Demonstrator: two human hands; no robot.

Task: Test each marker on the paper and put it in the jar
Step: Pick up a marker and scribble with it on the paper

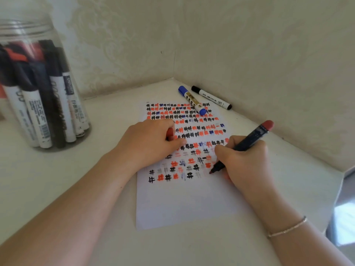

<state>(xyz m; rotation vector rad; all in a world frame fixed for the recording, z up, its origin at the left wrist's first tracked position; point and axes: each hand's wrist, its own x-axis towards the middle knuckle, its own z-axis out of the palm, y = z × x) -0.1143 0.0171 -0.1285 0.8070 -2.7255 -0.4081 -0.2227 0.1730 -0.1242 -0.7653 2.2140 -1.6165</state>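
Note:
A white paper (184, 204) covered with rows of red, black and blue hash marks lies on the white table. My right hand (247, 166) grips a dark marker with a red end (251, 141), its tip touching the paper at the lower rows. My left hand (148, 143) rests on the paper's left side, fingers curled round a red cap (170, 133). A blue-capped marker (192, 100) lies across the paper's top edge, and a black-capped marker (211, 97) lies beside it near the wall. A clear jar (38, 89) at the left holds several markers.
The table (96, 116) sits in a corner, with walls behind and to the right. Its right edge (338, 189) drops off beside my right forearm. A thin bracelet (288, 227) is on my right wrist.

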